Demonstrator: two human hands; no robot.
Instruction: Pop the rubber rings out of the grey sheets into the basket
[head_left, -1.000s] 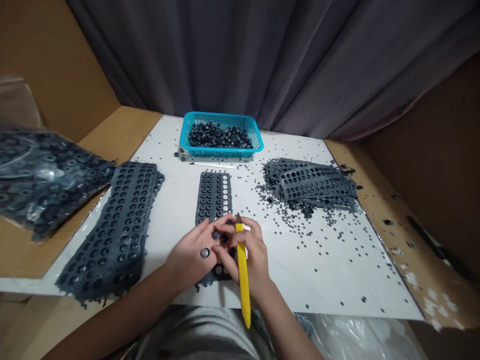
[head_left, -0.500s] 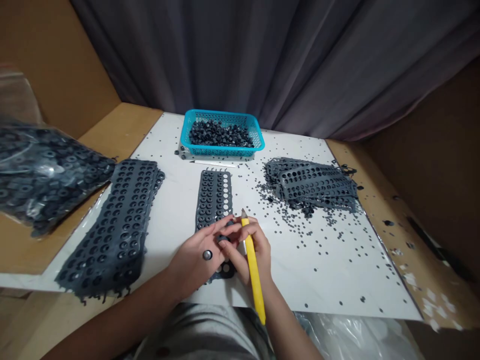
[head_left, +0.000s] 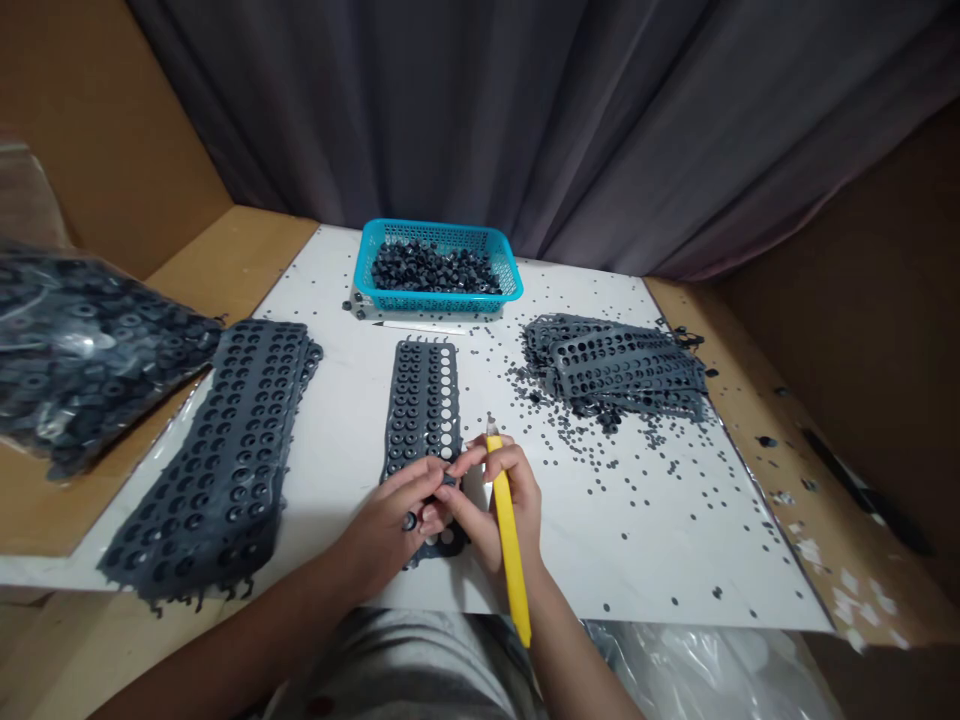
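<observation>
My left hand [head_left: 390,515] is closed over the lower part of a dark rubber sheet [head_left: 420,395] on the white board. Its fingertips pinch a small black rubber ring [head_left: 448,480]. A second black ring [head_left: 409,521] with a pale centre sits in the same hand. My right hand [head_left: 506,490] meets it at the pinched ring, thumb and forefinger touching it. That hand also grips a yellow pen-like tool [head_left: 508,530], its metal tip pointing away from me. The sheet carries rows of round rings, with a column of open holes along its right side.
A blue basket [head_left: 439,300] of black rings stands at the back, a white pen [head_left: 420,327] before it. Stacked rubber sheets [head_left: 217,440] lie left beside a clear bag of rings [head_left: 90,350]. More sheets [head_left: 630,365] lie right among scattered black discs.
My left hand has turned from an open palm to fingers closed in a pinch on the small ring. The right hand keeps the yellow tool. The view has shifted slightly.
</observation>
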